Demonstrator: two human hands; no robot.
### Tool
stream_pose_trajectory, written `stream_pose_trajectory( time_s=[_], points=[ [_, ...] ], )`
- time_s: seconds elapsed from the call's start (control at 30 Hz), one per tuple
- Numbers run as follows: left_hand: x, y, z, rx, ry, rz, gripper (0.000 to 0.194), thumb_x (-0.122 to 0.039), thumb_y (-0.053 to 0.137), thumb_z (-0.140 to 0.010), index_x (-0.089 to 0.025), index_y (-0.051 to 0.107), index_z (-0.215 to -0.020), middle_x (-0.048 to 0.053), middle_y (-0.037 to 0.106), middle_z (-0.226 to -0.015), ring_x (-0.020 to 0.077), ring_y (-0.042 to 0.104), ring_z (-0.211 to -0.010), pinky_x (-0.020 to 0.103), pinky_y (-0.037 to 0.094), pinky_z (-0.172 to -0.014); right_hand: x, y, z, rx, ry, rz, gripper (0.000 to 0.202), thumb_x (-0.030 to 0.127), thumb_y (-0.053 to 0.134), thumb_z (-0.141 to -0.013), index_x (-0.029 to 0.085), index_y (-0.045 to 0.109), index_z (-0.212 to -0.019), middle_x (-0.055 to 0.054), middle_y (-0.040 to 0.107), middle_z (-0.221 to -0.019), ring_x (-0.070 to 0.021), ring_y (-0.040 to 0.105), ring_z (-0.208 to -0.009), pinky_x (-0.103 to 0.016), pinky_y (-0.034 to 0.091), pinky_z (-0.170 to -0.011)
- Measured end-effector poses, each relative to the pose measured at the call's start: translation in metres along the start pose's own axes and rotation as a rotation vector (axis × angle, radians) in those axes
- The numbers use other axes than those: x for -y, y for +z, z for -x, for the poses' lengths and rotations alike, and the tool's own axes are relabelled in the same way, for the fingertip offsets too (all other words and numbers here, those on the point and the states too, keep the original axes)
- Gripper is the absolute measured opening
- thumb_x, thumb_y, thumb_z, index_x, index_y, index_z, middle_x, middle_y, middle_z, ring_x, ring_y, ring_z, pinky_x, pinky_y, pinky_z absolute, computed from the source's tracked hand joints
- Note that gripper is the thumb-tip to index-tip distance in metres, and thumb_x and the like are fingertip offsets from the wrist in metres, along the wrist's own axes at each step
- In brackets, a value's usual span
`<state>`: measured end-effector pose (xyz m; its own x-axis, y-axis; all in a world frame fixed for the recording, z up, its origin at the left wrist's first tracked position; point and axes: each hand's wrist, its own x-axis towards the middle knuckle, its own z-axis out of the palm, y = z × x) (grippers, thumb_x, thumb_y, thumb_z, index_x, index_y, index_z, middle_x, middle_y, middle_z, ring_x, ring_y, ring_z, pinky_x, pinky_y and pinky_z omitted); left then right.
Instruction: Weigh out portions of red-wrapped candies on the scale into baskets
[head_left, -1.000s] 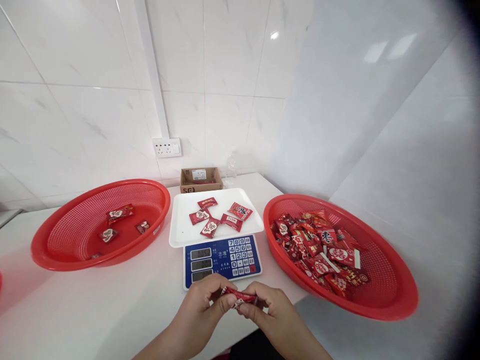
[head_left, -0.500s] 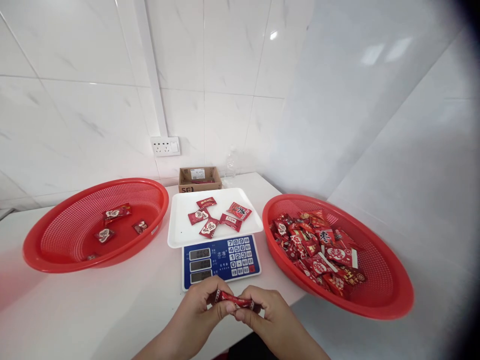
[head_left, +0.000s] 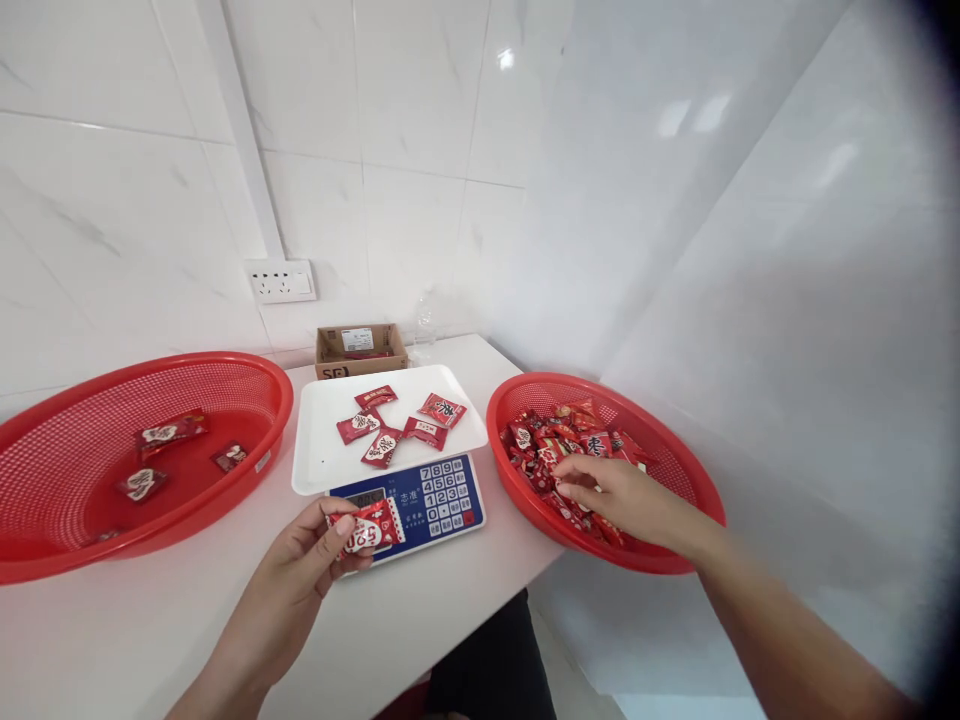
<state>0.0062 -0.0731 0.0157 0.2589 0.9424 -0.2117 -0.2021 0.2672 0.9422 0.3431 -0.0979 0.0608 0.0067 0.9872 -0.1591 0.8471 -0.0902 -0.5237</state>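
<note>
My left hand (head_left: 315, 550) grips a red and white candy packet (head_left: 367, 528) marked 520, in front of the scale's display. My right hand (head_left: 600, 490) reaches into the right-hand red basket (head_left: 517, 392). Its thumb and fingertips come together at the pile of red wrapped candies (head_left: 596, 445); what lies between them is hidden. Between the two baskets stands a blue-fronted digital scale (head_left: 409, 515) with a white tray (head_left: 319, 440). Several red packets (head_left: 381, 447) lie spread on that tray.
At the left, another red perforated basket (head_left: 255, 365) holds several red packets (head_left: 142, 484). Behind the scale are an open cardboard box (head_left: 360, 365) and a clear plastic bottle (head_left: 425, 320). A tiled wall with a socket (head_left: 281, 281) backs the white table (head_left: 390, 620).
Both hands were together on the red packet in front of the scale. My right hand has let go and moved into the right basket, while the left keeps the packet. The view has turned right.
</note>
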Motion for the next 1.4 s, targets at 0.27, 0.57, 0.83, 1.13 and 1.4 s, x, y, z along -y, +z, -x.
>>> stream_pose_trajectory(
  time_s=[0.27,0.57,0.83,1.13,1.4],
  points=[
    [0.007,0.009,0.005,0.097,-0.018,-0.050,0.027,-0.044,0.063,-0.076,-0.019,0.058,-0.083,0.002,0.059,-0.081,0.0159,0.056,-0.079,0.029,0.048,-0.072,-0.049,0.036,-0.040,0.126,-0.080,0.330,0.041,0.018,0.062,-0.066,0.026,0.067,-0.106,-0.011,0.062,-0.116,-0.0276,0.055,-0.104,-0.034,0.044,-0.078],
    [0.000,-0.002,0.011,0.082,0.003,-0.095,0.028,-0.046,0.062,-0.076,-0.019,0.059,-0.081,0.003,0.060,-0.081,0.0152,0.055,-0.077,0.028,0.046,-0.070,-0.045,0.021,-0.063,0.062,-0.016,0.377,0.035,0.013,0.052,-0.068,0.023,0.064,-0.099,-0.007,0.070,-0.090,-0.0262,0.064,-0.083,-0.032,0.043,-0.068],
    [-0.003,-0.005,0.006,0.025,-0.014,-0.041,0.029,-0.045,0.065,-0.073,-0.019,0.057,-0.083,0.004,0.062,-0.086,0.0170,0.057,-0.082,0.032,0.047,-0.077,-0.038,-0.013,-0.066,-0.154,-0.012,0.024,0.056,0.027,0.054,-0.075,0.021,0.041,-0.129,-0.008,0.057,-0.126,-0.0233,0.054,-0.112,-0.033,0.039,-0.094],
    [-0.002,-0.004,0.004,0.031,0.050,-0.095,0.031,-0.049,0.061,-0.076,-0.018,0.056,-0.078,0.000,0.055,-0.070,0.0110,0.048,-0.063,0.024,0.041,-0.060,-0.038,-0.004,-0.062,-0.112,0.020,0.078,0.036,0.045,0.046,-0.082,0.027,0.058,-0.110,-0.004,0.063,-0.117,-0.0249,0.059,-0.106,-0.036,0.045,-0.088],
    [0.004,-0.009,0.005,0.009,0.096,-0.216,0.030,-0.049,0.058,-0.077,-0.020,0.057,-0.082,-0.002,0.053,-0.067,0.0113,0.046,-0.061,0.023,0.036,-0.058,-0.034,0.005,-0.065,-0.128,0.075,0.420,0.048,0.031,0.040,-0.086,0.026,0.044,-0.134,-0.010,0.053,-0.132,-0.0319,0.050,-0.118,-0.047,0.044,-0.088]
  ],
)
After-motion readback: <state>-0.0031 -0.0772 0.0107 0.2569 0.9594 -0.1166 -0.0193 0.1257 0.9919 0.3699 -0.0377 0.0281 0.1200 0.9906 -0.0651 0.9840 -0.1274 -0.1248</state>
